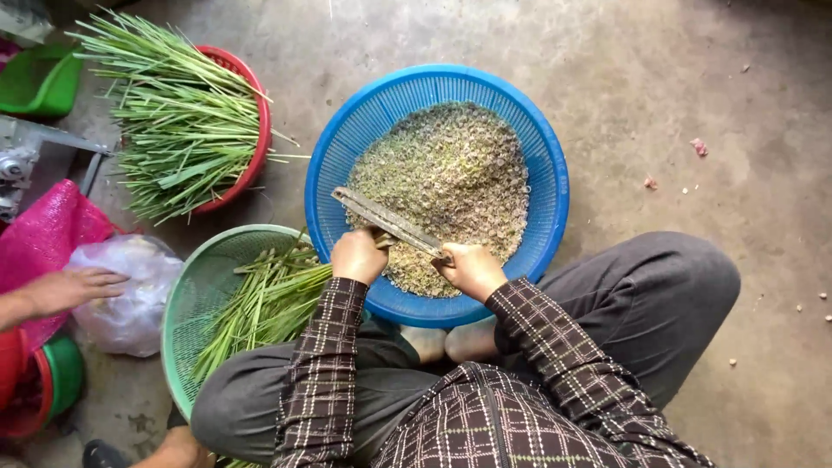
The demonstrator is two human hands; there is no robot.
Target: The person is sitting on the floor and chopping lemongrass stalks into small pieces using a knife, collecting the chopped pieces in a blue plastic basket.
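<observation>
A blue basket (546, 147) on the floor before me holds a heap of finely chopped greenish stalk slices (446, 178). Over its near side my right hand (471, 269) grips the handle end of a long flat knife blade (386, 222) that slants up to the left. My left hand (357, 256) is closed on a short stalk piece pressed against the blade. Both sleeves are dark plaid.
A green basket (195, 295) with long green stalks (264, 308) sits at my left knee. A red basket (251, 130) behind it holds a big sheaf of stalks. Another person's hand (69, 288) rests on a plastic bag (130, 290) at the left. Bare concrete lies to the right.
</observation>
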